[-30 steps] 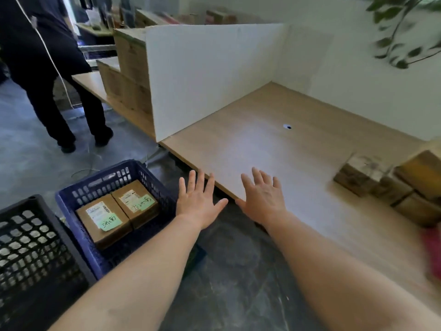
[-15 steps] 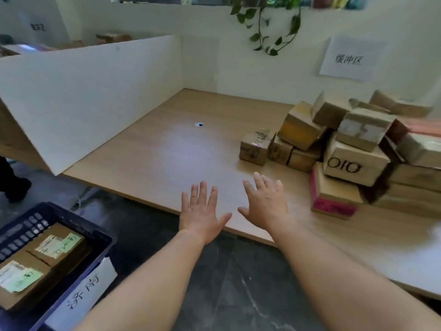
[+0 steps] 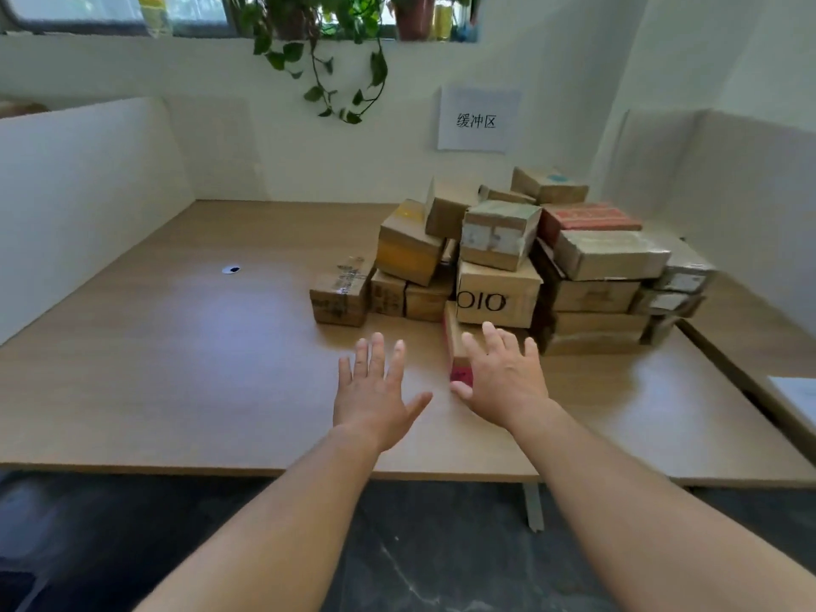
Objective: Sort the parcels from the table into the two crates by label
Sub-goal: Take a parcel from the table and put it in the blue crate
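Note:
A heap of cardboard parcels (image 3: 574,267) is stacked at the back right of the wooden table (image 3: 176,368). Nearest me lies a flat parcel with a red end (image 3: 455,346), under a box marked "OIO" (image 3: 496,298). My right hand (image 3: 503,382) is stretched out with fingers spread over the red-ended parcel, its thumb by the red end; whether it touches is unclear. My left hand (image 3: 375,390) hovers open over bare table just left of it. A small taped box (image 3: 340,293) sits at the heap's left edge. No crate is in view.
White partition boards (image 3: 88,192) wall the table on the left and right. A paper sign (image 3: 477,119) hangs on the back wall under a trailing plant (image 3: 326,59). A small round hole (image 3: 230,269) marks the tabletop. Dark floor (image 3: 397,558) lies below the front edge.
The view has swung right from the crates on the floor to the parcel heap. Both hands have moved forward over the table, the right one reaching the red-ended parcel.

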`<control>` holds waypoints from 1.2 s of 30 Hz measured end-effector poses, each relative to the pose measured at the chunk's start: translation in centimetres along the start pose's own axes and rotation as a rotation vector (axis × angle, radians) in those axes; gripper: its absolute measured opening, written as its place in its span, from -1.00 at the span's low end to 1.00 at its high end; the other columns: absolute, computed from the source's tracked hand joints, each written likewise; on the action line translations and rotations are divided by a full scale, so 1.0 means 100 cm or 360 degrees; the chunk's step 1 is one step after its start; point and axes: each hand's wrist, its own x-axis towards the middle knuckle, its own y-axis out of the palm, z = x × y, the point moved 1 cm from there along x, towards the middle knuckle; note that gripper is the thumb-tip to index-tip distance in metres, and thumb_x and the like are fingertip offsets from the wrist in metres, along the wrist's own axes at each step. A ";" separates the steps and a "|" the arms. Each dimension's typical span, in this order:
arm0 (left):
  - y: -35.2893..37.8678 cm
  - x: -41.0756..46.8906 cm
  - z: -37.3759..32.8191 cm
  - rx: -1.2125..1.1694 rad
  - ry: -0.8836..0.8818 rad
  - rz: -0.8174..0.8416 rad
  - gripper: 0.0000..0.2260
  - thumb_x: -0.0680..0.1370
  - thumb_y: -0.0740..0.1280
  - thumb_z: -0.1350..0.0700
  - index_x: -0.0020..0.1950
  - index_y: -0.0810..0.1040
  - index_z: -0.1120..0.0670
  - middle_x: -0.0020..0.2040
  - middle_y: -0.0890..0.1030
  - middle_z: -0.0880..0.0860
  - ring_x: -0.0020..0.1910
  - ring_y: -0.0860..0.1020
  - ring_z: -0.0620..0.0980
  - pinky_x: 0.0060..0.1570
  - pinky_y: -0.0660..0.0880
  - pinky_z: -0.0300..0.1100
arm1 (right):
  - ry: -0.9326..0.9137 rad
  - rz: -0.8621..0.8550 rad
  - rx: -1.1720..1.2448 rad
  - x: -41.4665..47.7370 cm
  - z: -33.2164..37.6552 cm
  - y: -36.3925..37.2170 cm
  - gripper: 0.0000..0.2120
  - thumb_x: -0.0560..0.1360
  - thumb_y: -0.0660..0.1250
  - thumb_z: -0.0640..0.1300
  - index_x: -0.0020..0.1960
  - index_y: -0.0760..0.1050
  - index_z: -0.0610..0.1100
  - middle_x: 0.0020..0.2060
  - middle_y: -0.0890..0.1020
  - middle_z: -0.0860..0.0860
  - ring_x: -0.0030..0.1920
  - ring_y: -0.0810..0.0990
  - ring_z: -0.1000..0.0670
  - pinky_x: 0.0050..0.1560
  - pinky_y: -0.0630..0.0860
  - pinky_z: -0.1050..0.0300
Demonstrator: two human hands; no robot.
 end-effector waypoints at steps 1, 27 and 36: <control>-0.005 0.009 -0.003 0.0009 0.0020 -0.0015 -0.28 0.58 -0.09 -0.35 0.57 -0.31 -0.02 0.57 -0.32 0.12 0.54 -0.32 0.13 0.48 -0.29 0.12 | 0.0042 0.0010 0.0005 0.005 -0.008 -0.002 -0.29 0.56 0.13 0.28 0.57 0.00 -0.02 0.56 0.04 -0.14 0.55 0.02 -0.15 0.49 0.03 -0.26; -0.118 0.300 -0.063 -0.0621 0.0383 -0.0072 -0.34 0.62 -0.07 -0.29 0.60 -0.14 0.02 0.60 -0.14 0.11 0.58 -0.07 0.12 0.50 0.01 0.10 | 0.1043 -0.0201 0.0736 0.220 -0.110 -0.053 -0.36 0.60 -0.04 0.29 0.35 0.36 -0.21 0.25 0.47 -0.20 0.27 0.41 -0.21 0.16 0.38 -0.12; -0.115 0.321 -0.082 -0.1516 0.0242 0.0247 -0.58 0.70 -0.01 -0.05 0.51 0.22 0.10 0.40 0.43 0.14 0.32 0.43 0.08 0.27 0.43 -0.01 | 0.1160 -0.0199 0.1169 0.249 -0.114 -0.042 -0.39 0.65 -0.12 0.19 0.40 0.34 -0.23 0.25 0.50 -0.19 0.23 0.47 -0.19 0.03 0.33 0.00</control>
